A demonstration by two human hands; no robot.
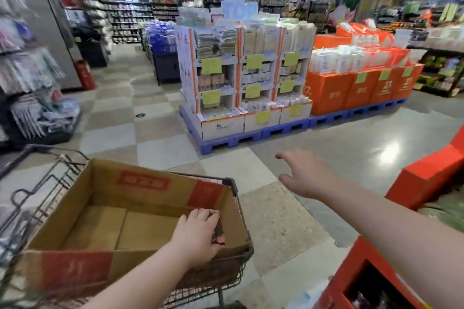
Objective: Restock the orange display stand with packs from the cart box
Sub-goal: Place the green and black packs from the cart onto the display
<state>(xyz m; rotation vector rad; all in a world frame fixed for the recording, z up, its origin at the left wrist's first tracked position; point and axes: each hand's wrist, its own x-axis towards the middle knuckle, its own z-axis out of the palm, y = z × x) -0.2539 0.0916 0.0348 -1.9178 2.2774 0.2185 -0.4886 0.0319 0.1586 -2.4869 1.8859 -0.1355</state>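
My left hand (198, 236) curled round a dark pack (218, 233) in the box (105, 198), my right hand (305, 175) empty, fingers loose

A wire cart (233, 184) carries an open cardboard box (100, 229).

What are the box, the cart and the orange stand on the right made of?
The box looks like matt brown cardboard: folded bottom flaps, red print. The cart seems dark metal wire: a thin grid under a thicker rim. The orange stand is probably printed cardboard, judging by its flat folded panels; blur leaves that open.
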